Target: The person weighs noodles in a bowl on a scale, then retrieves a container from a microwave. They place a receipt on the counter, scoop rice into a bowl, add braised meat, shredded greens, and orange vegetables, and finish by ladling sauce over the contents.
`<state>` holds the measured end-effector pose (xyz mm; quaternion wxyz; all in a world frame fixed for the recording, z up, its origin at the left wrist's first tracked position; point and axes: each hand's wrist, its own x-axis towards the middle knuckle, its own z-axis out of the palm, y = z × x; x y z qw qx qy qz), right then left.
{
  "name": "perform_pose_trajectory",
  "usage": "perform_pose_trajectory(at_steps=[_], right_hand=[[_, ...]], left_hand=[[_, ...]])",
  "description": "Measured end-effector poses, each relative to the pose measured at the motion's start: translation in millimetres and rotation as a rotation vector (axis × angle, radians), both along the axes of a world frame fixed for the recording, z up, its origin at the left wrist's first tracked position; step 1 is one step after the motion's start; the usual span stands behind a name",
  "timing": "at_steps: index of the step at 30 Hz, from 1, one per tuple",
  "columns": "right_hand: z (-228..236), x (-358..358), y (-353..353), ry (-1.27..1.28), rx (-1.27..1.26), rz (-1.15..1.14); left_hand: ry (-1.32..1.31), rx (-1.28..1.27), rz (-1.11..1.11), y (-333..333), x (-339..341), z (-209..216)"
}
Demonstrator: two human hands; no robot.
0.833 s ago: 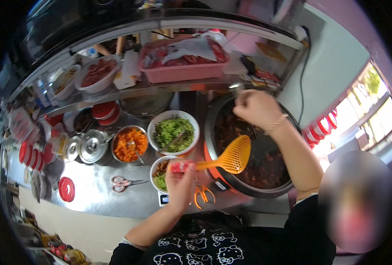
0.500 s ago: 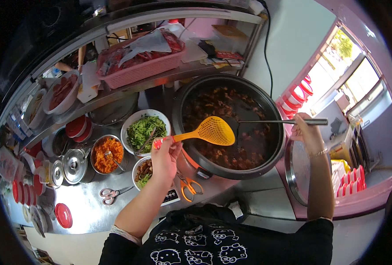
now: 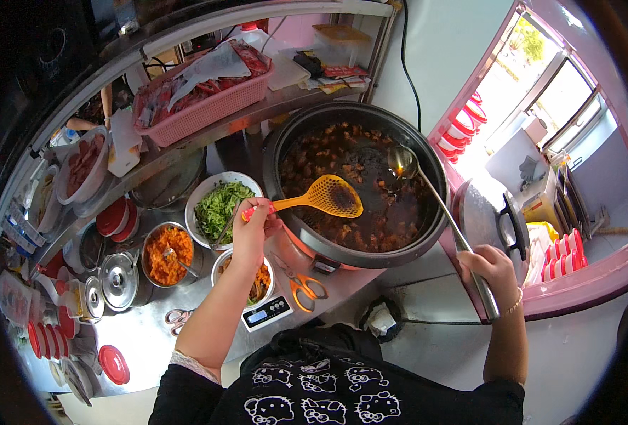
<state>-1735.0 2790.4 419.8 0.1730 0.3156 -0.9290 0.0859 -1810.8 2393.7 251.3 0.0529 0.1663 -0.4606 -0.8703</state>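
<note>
My left hand (image 3: 252, 230) is closed around the handle of an orange slotted spoon (image 3: 342, 196), whose perforated head is over the front left of a large black pot (image 3: 274, 159). Dark broth with brown chunks fills the pot. In my right hand (image 3: 494, 273), beyond the pot's right front edge, is the long handle of a metal ladle (image 3: 433, 190). The ladle's bowl lies at the right side of the pot, a shine of liquid in it; whether it touches the broth I cannot tell. Below my left hand, a bowl (image 3: 272, 289) of mixed food is partly hidden by my forearm.
Left of the pot are a bowl of green shreds (image 3: 222, 207) and a metal pot of orange shreds (image 3: 167, 253). Orange-handled scissors (image 3: 305, 290) lie beside a digital scale (image 3: 267, 313). A large lid (image 3: 480, 212) rests at right. A pink basket (image 3: 199, 106) sits on the shelf.
My right hand has come down toward me, swinging the ladle from crosswise to slanted. Its bowl now shows at the pot's right side. The slotted spoon stays over the pot; the whole view has shifted slightly.
</note>
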Motion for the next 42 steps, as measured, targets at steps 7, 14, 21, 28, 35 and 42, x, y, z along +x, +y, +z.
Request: perform_pose_trajectory(at_steps=[7,14,21,28,35,42], right_hand=[[-18,24,-2,0.117,-0.296,-0.057],[-59,20,-25,0.0,-0.476,-0.052],[-61,42,-28,-0.266,-0.887,-0.208],[-73,21,-36,-0.251,-1.012,-0.315],[-51,38,-35,-0.384,-0.946,-0.209],[-62,16,-36,-0.315,-1.044,-0.377]], left_hand=[[0.076,-0.186,-0.059,-2,-4,-7],[0.104,-0.21,-0.064,-1,-10,-14],[0.082,-0.175,-0.074,-5,-10,-14],[0.092,-0.182,-0.079,-6,-8,-14],[0.107,-0.163,-0.068,-9,-9,-16],[0.091,-0.16,-0.096,-10,-10,-19]])
